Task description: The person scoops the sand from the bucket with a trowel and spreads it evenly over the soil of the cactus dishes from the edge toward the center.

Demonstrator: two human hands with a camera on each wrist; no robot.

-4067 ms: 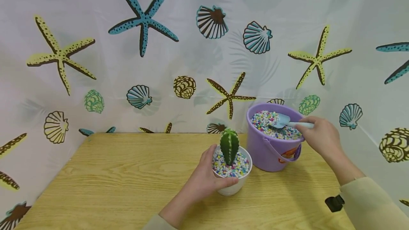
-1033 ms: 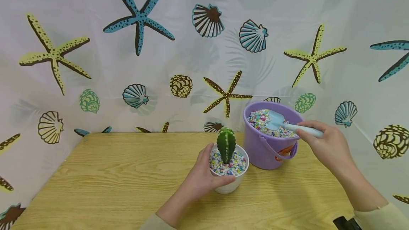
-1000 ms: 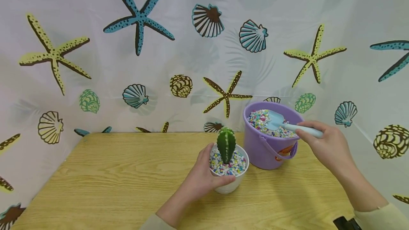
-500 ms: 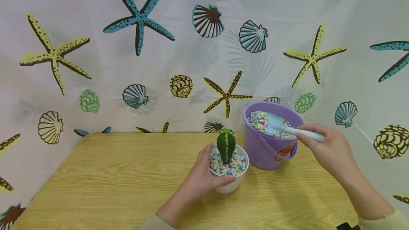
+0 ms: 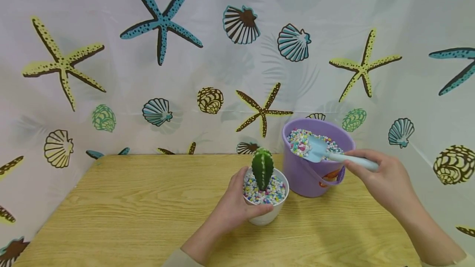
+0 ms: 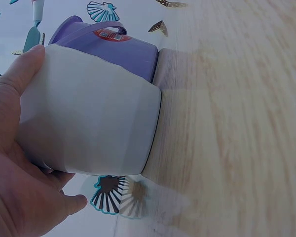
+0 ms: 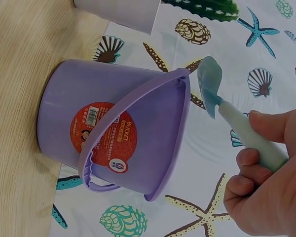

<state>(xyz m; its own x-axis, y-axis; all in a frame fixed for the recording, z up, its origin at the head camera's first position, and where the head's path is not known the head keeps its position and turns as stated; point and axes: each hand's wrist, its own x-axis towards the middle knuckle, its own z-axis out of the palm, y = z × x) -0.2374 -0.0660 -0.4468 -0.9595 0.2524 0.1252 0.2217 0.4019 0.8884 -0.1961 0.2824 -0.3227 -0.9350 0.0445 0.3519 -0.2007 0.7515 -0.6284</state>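
My left hand (image 5: 237, 205) holds a white pot (image 5: 264, 218) round its side, thumb at the front. A green cactus (image 5: 262, 169) stands upright in it amid small multicoloured pebbles (image 5: 274, 190). From the left wrist view, the pot (image 6: 89, 108) sits upright on the table. In my right hand (image 5: 387, 176) is the handle of a light blue toy shovel (image 5: 317, 148). Its blade overlaps the near rim of a purple bucket (image 5: 304, 178) filled with the same pebbles. The right wrist view shows the shovel (image 7: 209, 79) raised beyond the bucket's rim.
Behind and right of the pot, the bucket stands near the back of the wooden table (image 5: 148, 201). Its purple handle (image 7: 108, 113) hangs down on the near side, across a red sticker (image 7: 121, 138). A curtain (image 5: 222, 65) printed with starfish and shells encloses the table.
The shovel blade, earlier among the pebbles, has risen and come nearer, to the bucket's near rim. My right hand has drawn back slightly. The left hand and pot keep their place.
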